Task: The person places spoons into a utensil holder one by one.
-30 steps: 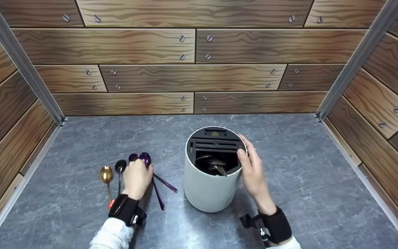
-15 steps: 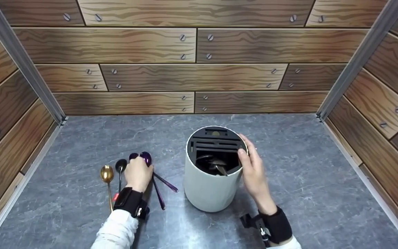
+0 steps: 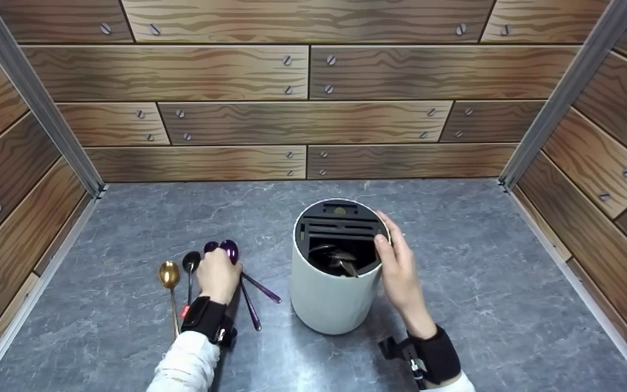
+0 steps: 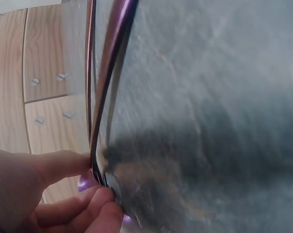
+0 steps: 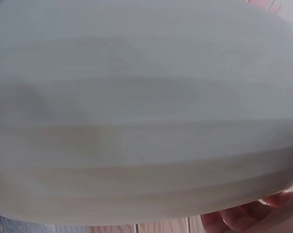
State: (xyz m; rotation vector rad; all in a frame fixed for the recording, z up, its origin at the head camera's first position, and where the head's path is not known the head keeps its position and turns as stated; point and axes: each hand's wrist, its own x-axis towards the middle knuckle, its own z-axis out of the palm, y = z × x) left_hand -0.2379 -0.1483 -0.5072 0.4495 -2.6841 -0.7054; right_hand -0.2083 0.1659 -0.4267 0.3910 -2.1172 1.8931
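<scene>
Left of the holder point(image 3: 331, 305) that the right hand point(image 3: 398, 268) grips, the left hand point(image 3: 219, 275) seemingly pinches purple spoons point(image 3: 230, 250), best gathered evenly before lifting.

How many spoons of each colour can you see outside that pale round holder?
Gold spoon: 1
Black spoon: 1
Purple spoons: 2
Total in view: 4
</scene>
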